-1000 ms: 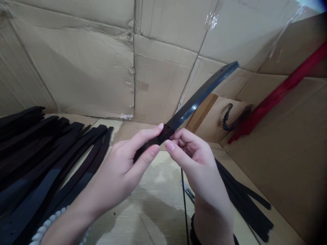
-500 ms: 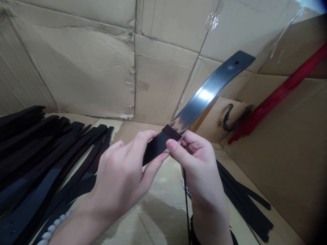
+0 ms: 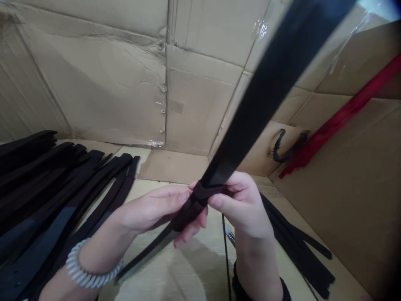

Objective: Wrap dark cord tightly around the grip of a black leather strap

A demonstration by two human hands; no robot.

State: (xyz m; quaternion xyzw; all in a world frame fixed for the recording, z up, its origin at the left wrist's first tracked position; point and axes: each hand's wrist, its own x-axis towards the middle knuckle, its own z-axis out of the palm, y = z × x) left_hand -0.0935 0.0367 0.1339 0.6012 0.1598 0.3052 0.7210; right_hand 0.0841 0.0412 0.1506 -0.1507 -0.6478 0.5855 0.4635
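Observation:
I hold a long, flat black strip (image 3: 266, 92) slanting from the lower left up toward the top right, close to the camera. A band of dark cord (image 3: 200, 193) is wound round it at the middle. My left hand (image 3: 156, 207) grips the strip just below the winding, fingers curled round it. My right hand (image 3: 242, 205) pinches the strip at the winding from the right side. A thin black cord (image 3: 226, 246) hangs down beneath my right hand.
Several black strips (image 3: 56, 188) lie fanned out on the left of the wooden table (image 3: 194, 267). More black strips (image 3: 297, 242) lie at the right. Cardboard sheets (image 3: 109, 83) wall the back and right. A red strip (image 3: 338, 117) leans on the right cardboard.
The strip has swung up toward the camera and turned, so its upper end now runs out of the top of the view. My left hand has rolled palm-up under it.

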